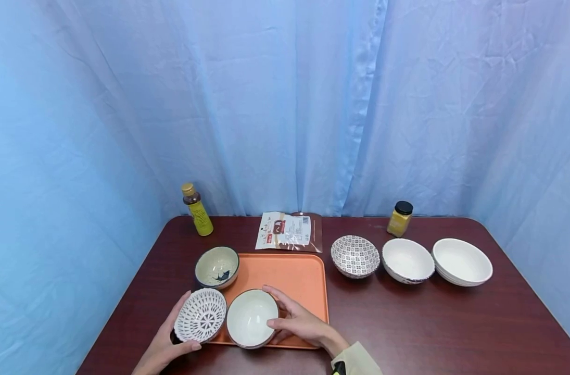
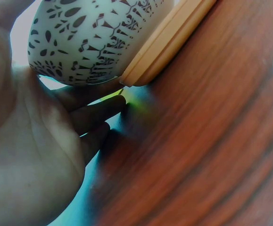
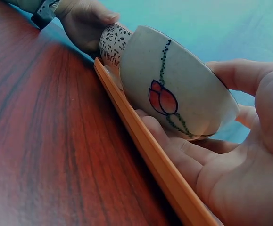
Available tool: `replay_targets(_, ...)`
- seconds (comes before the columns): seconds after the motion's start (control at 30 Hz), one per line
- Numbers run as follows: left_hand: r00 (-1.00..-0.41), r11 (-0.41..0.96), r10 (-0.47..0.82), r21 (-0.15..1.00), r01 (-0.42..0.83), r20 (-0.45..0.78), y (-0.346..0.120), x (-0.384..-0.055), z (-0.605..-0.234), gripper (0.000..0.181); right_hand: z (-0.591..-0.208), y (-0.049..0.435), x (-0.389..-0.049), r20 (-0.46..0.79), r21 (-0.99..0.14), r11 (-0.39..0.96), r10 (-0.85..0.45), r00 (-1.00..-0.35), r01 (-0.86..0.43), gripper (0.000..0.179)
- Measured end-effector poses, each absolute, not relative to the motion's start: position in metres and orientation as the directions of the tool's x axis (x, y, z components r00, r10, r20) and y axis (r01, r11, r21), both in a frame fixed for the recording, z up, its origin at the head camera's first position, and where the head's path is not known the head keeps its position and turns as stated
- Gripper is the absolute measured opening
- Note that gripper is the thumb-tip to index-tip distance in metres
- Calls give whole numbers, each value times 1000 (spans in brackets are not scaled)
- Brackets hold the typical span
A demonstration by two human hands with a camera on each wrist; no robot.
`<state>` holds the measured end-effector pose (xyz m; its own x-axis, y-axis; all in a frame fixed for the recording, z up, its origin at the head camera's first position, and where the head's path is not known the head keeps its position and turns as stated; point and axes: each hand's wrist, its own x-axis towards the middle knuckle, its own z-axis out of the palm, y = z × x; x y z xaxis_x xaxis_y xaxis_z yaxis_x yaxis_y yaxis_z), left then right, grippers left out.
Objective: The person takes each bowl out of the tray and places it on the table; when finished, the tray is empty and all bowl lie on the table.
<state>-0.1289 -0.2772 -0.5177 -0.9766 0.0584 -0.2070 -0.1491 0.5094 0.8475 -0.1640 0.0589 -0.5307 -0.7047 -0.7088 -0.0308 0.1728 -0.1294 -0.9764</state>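
My left hand grips a white bowl with a dark leaf-like pattern, thumb at its near edge and fingers round its left side. In the left wrist view this patterned bowl is over the edge of the orange tray. My right hand holds a pale bowl with a dark rim from its right side, thumb at the rim. A red flower bud decorates its outside in the right wrist view. Both bowls are side by side above the tray's near left part.
Behind them stands a greenish bowl overlapping the tray's left corner. A grey-patterned bowl, a white bowl and a wider white bowl line the right. Farther back are a bottle, a packet and a jar.
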Motion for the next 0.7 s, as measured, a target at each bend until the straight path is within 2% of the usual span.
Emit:
replay_targets(0.4, -980, 516, 67, 847, -129, -190, -278, -127, -518, 114, -529, 58, -162, -24, -970, -168, -656, -754, 177, 77)
replay_targets(0.7, -978, 517, 67, 845, -135, -197, -278, -127, -518, 114, -516, 74, -159, -8, -980, -157, -575, -818, 119, 76)
